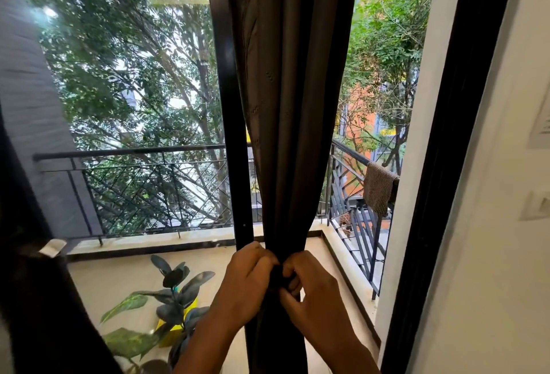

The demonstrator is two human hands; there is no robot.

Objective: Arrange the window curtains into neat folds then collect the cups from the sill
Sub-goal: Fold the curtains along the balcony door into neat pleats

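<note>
A dark grey-brown curtain (291, 90) hangs in front of the window, gathered into a narrow bunch low down. My left hand (248, 281) grips the bunch from the left. My right hand (309, 290) grips it from the right, and the fingers of both meet on a dark band or fold of cloth (278, 277) at the waist of the bunch. Below my hands the curtain drops out of view. No cups or sill show in this view.
A black window frame post (235, 135) stands just left of the curtain. Outside lie a balcony railing (134, 151), a potted plant in a yellow pot (175, 293) and a cloth on the rail (379, 187). A white wall with a switch plate (535, 205) is right.
</note>
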